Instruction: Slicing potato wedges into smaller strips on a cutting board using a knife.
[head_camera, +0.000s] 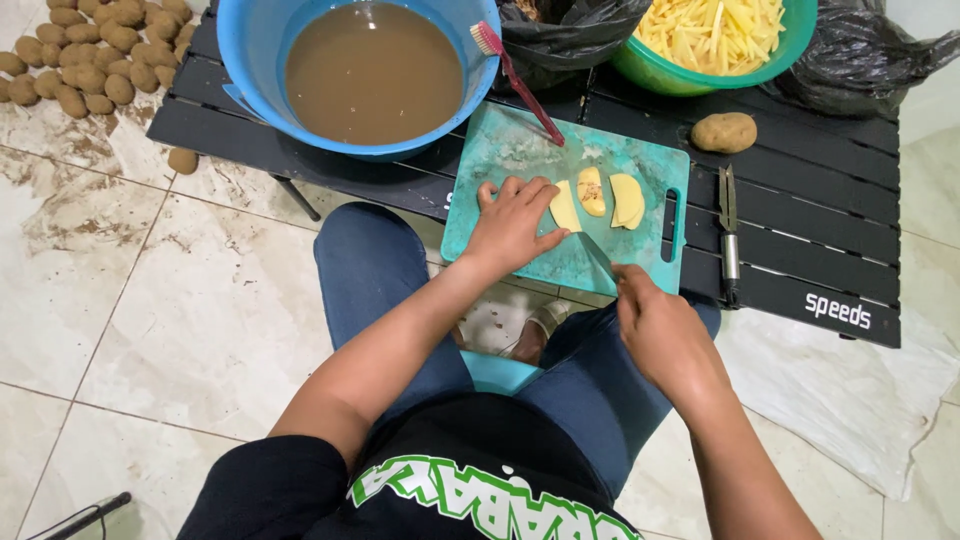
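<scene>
A heap of unpeeled potatoes (85, 45) lies on the tiled floor at the far left, just beside the low black slatted table (820, 210). On the table's left end stands a blue basin (250, 50) full of muddy brown water, with a red-handled brush (515, 80) leaning over its rim toward the teal cutting board (500, 150). The left hand (515, 225) rests flat on the board, fingers pressed together and bent, fingertips touching the nearest of three pale potato slices (597, 197) that lie side by side at the board's middle. The right hand (655, 325) is closed around a knife handle; the knife blade (600, 258) angles up across the board's near edge toward the slices. Behind the board sit a black plastic bag (570, 35) and a green bowl (680, 75) heaped with cut potato sticks. A whole potato (724, 132) lies right of the board, and a peeler (729, 235) lies along the slats beside the board's handle slot.
</scene>
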